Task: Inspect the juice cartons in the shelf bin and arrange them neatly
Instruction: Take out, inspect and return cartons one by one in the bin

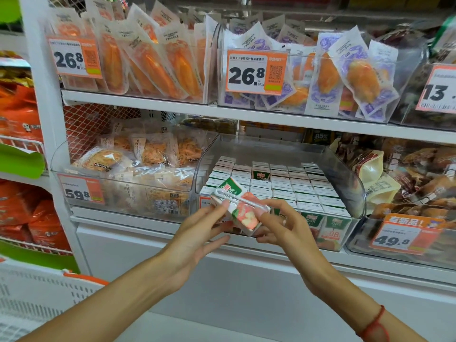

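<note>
Carton: small glossy juice carton [240, 210], tilted, held just in front of the clear plastic shelf bin [345, 174] (wrapped straw on its face).
Hands: left hand [197, 233] and right hand [283, 228] pinch its opposite ends, fingers curled.
Bin: boxy cartons [283, 183] in tidy rows.

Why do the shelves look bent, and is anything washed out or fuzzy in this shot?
Head view: the wide-angle lens bows the shelf edge and stretches the corners; the lighting is bright and even, with hardly any shadows; glare streaks the clear bin; the held juice carton between the left hand and right hand is slightly soft, its print unreadable.
</note>
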Motion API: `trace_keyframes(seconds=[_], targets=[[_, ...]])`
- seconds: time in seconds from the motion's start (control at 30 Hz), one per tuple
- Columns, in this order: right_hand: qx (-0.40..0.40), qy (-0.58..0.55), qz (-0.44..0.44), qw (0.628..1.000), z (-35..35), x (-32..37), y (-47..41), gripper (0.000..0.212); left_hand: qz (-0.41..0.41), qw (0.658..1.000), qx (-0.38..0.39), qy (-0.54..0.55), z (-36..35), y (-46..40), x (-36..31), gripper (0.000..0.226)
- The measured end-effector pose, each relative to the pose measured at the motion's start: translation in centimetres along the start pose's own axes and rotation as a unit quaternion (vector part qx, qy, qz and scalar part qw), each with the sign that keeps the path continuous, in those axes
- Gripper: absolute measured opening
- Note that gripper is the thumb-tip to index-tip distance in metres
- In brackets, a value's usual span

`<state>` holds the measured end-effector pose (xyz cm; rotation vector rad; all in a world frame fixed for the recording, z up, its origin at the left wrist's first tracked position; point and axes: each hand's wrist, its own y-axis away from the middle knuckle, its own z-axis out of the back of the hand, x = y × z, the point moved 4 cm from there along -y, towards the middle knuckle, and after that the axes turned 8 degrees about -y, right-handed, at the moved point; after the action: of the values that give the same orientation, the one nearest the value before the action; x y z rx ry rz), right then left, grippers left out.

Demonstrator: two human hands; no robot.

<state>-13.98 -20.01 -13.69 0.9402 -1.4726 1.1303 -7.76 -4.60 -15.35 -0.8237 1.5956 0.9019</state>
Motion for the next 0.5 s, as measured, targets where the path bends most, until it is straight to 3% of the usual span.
trace_keyframes(seconds=[0.1,0.27,0.4,0.5], targets=[[0.004,0.013,-0.023,1.0,0.61,-0.32,-0.36,0.02,-0.031,0.999,-0.026,-0.011,0.32,-0.09,-0.05,0.052],[0.019,0.05,-0.002,0.999,0.96,-0.37,-0.55,0.037,-0.091,0.993,-0.048,-0.053,0.17,0.08,-0.24,0.053],[0.041,0.094,0.047,0.994,0.99,-0.25,-0.56,0.035,-0.097,0.993,-0.049,-0.048,0.0,-0.12,-0.06,0.051],[0.043,0.184,0.099,0.977,0.59,0.01,-0.23,0.05,-0.082,0.995,-0.038,-0.035,-0.19,-0.38,0.24,0.049]])
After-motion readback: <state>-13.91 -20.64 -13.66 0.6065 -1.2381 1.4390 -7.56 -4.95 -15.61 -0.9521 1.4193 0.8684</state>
